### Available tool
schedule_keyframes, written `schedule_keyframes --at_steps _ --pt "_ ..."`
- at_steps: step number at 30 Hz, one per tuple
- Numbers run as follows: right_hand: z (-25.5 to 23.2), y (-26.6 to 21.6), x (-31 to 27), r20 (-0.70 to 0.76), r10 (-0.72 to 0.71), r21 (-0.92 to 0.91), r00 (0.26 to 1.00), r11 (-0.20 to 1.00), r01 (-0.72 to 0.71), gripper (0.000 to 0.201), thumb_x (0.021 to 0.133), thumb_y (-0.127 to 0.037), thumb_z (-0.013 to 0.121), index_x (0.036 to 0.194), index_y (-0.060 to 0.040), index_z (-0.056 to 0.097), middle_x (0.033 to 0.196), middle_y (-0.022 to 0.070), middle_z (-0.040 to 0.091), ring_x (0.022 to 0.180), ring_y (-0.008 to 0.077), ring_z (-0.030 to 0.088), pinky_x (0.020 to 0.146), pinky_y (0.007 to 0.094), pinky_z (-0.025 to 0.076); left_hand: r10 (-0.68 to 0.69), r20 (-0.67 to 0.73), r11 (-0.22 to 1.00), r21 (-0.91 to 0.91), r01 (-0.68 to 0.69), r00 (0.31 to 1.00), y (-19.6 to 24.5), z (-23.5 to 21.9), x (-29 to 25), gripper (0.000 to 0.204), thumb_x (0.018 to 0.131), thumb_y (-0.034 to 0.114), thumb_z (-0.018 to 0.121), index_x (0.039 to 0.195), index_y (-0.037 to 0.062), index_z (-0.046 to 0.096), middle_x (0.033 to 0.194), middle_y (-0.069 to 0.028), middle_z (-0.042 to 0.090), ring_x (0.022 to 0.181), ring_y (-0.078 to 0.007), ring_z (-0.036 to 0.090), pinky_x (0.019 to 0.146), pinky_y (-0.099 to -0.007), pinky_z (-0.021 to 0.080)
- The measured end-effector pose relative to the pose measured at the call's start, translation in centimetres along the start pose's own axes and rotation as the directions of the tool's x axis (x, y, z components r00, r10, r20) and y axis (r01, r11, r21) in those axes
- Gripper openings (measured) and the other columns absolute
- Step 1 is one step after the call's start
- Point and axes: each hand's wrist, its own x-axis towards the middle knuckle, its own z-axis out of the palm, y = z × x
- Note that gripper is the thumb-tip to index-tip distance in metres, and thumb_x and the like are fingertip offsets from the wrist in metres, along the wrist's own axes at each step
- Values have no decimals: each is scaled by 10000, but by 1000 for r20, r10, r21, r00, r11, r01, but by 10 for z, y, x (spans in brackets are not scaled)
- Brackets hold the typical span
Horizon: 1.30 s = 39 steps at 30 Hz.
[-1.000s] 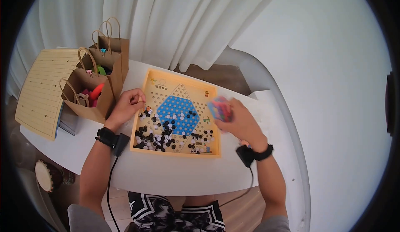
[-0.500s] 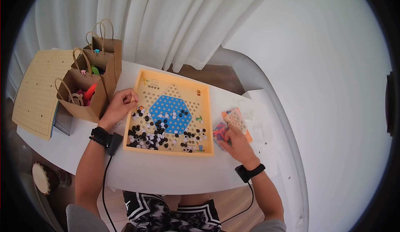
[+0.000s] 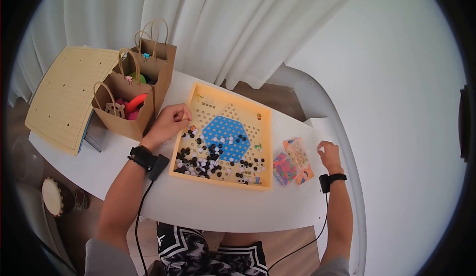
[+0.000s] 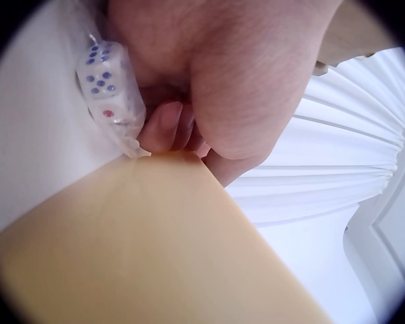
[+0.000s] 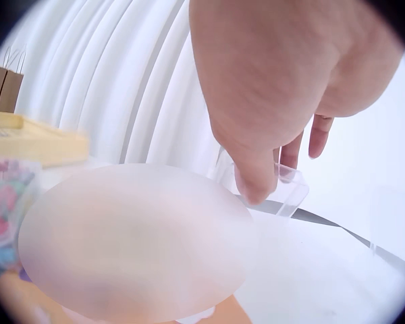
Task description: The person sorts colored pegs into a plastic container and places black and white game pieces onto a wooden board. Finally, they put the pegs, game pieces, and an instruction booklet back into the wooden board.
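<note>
Head view: left hand (image 3: 171, 122), fingers curled at the game tray's (image 3: 221, 182) left edge, perhaps steadying it; cannot tell if they grip. Stones (image 3: 202, 168) cluster nearest its near-left corner. Packets (image 3: 285, 169) overlap beyond its right edge, presumably leaving room inside. Near the desk's (image 3: 213, 206) right edge, right hand (image 3: 329, 156) pinches a clear plastic box (image 5: 294, 194).

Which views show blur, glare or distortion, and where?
Head: dark, rounded fisheye border, black and white pieces distinct; left wrist: yellow tray soft up close, white curtain very bright, dice spots readable; right wrist: oval blur over the orange packet, bag of coloured pieces smeared.
</note>
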Motion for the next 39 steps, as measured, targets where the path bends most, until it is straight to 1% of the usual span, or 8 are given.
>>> schedule_keyframes --at_steps 4,9,14,17,29,32,34,39 --pt "-47 -47 -8 -188 -74 145 979 984 102 175 812 -99 810 933 -29 705 888 145 719 803 355 690 722 434 542 -15 13 1000 13 15 1000 3 0 0 76 878 -15 641 907 55 645 715 103 304 673 -19 307 618 -211 289" --pt "-106 -166 -10 -158 -196 324 968 916 238 232 801 -138 842 967 -20 733 845 139 688 729 318 661 680 416 545 -32 12 999 23 32 999 -1 -1 1 76 875 -14 643 902 56 643 715 103 302 678 -17 306 623 -212 285" --pt "-68 -254 25 -317 -591 162 742 737 656 183 856 -255 776 943 -96 745 860 76 681 840 273 680 681 404 557 -66 9 997 42 65 998 0 -1 2 84 863 -9 660 896 65 638 720 111 293 669 -13 294 618 -211 272" --pt "-32 -292 52 -207 -679 67 705 709 702 148 904 -264 717 910 -116 728 890 54 674 909 262 689 711 404 576 -45 12 998 42 45 999 -6 -2 3 91 853 -8 670 905 64 649 691 107 294 642 -19 298 589 -220 276" --pt "-1 -324 68 -94 -591 102 801 795 598 214 994 -212 634 1116 -58 720 1144 100 667 1086 295 645 835 419 591 -58 6 997 54 58 998 -1 -1 1 88 857 -14 661 906 57 644 688 107 293 640 -20 292 597 -223 288" --pt "-16 -306 60 -349 -609 189 713 699 689 190 991 -188 638 1052 -40 740 1090 112 697 994 267 688 812 399 600 -45 0 998 40 45 999 -5 -1 1 100 859 -27 652 902 60 634 705 111 286 650 -17 288 608 -217 286" --pt "-37 -286 49 -181 -300 687 937 643 339 238 1029 -198 616 1076 -3 743 1034 109 734 902 212 711 813 344 580 -32 -11 999 19 33 999 -8 -1 0 102 858 -29 653 902 61 633 707 110 287 652 -17 287 607 -218 285" --pt "-18 -228 6 19 -50 973 999 232 -7 284 1063 -201 588 1011 39 732 891 66 719 823 132 674 802 286 539 -53 -1 996 70 53 999 -4 -2 2 80 852 0 675 905 57 655 678 101 280 636 -27 291 586 -236 281"
